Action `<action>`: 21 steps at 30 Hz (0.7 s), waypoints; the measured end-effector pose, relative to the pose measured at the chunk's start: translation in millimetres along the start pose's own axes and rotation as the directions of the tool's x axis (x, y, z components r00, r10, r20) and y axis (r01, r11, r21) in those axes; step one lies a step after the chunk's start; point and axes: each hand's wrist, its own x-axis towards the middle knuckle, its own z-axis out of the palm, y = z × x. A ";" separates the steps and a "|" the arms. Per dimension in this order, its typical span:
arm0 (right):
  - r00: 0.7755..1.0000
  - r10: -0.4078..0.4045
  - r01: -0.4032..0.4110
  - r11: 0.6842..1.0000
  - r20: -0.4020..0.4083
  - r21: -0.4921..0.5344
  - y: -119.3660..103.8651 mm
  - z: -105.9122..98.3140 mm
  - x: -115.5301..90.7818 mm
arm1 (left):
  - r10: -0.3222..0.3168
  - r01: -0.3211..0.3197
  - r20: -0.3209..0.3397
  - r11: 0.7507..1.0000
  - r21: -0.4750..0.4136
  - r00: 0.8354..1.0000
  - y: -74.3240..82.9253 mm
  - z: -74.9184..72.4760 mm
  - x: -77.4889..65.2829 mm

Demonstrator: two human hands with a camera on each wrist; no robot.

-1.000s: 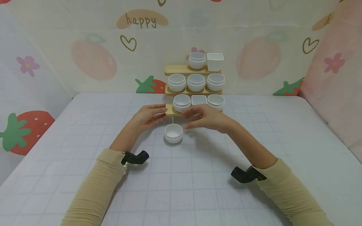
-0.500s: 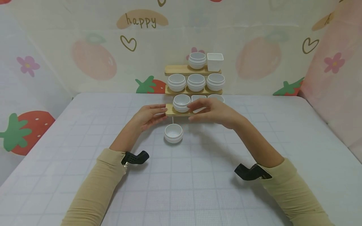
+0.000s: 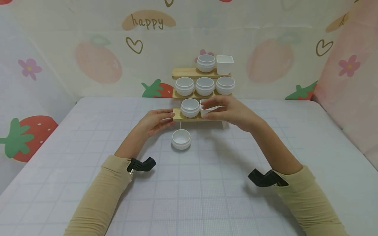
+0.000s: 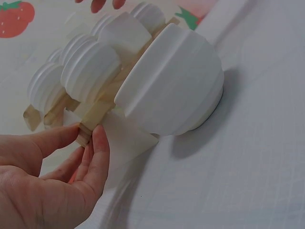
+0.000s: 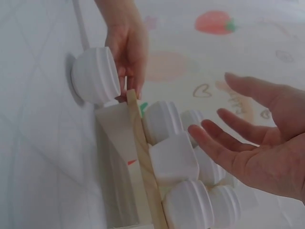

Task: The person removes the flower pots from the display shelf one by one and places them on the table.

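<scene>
A three-tier wooden shelf stand (image 3: 189, 118) carries white cups. My left hand (image 3: 155, 123) pinches the left end of its lowest board (image 4: 95, 114) between thumb and fingers. Over the lowest tier is my right hand (image 3: 233, 113), fingers apart and holding nothing. It partly hides a square white cup (image 3: 203, 113) and covers the round cup (image 5: 188, 205) at that tier's right end. Left of the square cup (image 5: 175, 157) sits another round white cup (image 3: 190, 108). One more round cup (image 3: 181, 139) stands on the table in front of the stand.
Three round cups, one of them the middle cup (image 3: 205, 86), fill the second tier. On the top tier are a round cup (image 3: 205, 63) and a square cup (image 3: 224, 65). Behind the stand rises a printed backdrop (image 3: 147, 59); a pale gridded cloth (image 3: 189, 190) covers the table.
My right hand has moved rightward along the lowest tier, away from the left round cup and over toward the square one. The left hand and the cups have stayed in place.
</scene>
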 end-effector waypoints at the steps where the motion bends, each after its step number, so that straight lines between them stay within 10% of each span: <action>1: 1.000 -0.004 0.004 1.000 -0.006 0.003 -0.8 -0.6 -0.8 | 0.000 0.000 -0.001 1.000 0.001 1.000 0.0 0.1 -0.2; 21: 0.989 -0.049 0.055 0.998 -0.140 0.044 -6.3 -12.7 -7.0 | -0.015 0.015 0.000 1.000 0.020 1.000 1.3 -0.4 -0.6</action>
